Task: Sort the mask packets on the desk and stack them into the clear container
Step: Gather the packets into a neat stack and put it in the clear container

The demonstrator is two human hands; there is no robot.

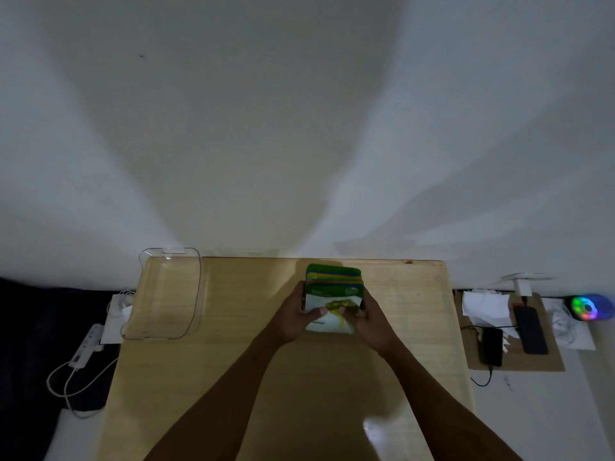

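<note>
A stack of mask packets point(333, 283), white with green tops and a yellow-green picture, sits at the far middle of the wooden desk point(233, 361). My left hand point(294, 319) grips the stack's left side with the thumb on the top packet. My right hand point(372, 322) grips its right side, thumb also on top. The clear container point(166, 294) lies at the desk's far left corner, apart from both hands, with nothing visible inside it.
A white wall rises behind the desk. Left of the desk lie a white power strip point(87, 344) and cables. To the right, a cardboard sheet point(519, 357) carries two dark phones and white papers, beside a glowing coloured mouse point(587, 307).
</note>
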